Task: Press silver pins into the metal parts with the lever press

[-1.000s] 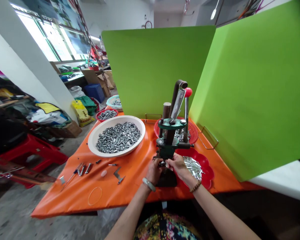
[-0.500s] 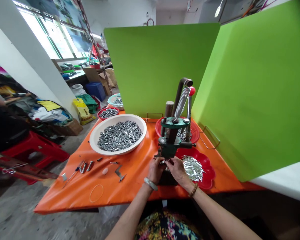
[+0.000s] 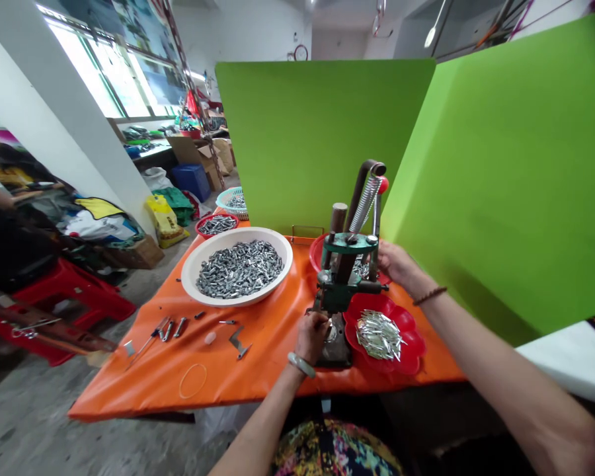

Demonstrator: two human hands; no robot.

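A green hand press [image 3: 344, 277] with a coil spring and a red-knobbed lever [image 3: 375, 218] stands on the orange-covered table. My left hand [image 3: 311, 338] is beside the press's base, fingers pinched together under its head; whatever they hold is too small to make out. Further back, my right hand [image 3: 398, 263] is at the right side of the press, over the edge of a red basket [image 3: 317, 250] of metal parts. Its fingertips are partly hidden by the lever and frame. Close to the press's base lies a red scalloped dish [image 3: 415, 334] of thin silvery pins [image 3: 381, 336].
A wide white basin [image 3: 188, 271] full of small metal parts stands left. Behind it are a small red basket [image 3: 201, 228] and a light-blue basket [image 3: 223, 197]. Loose bolts [image 3: 180, 327] and a bent metal piece [image 3: 237, 342] lie left. Green panels [image 3: 327, 139] wall the back and right.
My right hand has left the press's base, moving back and right to beside the lever and rear basket. My left hand stays at the base. The view has shifted slightly.
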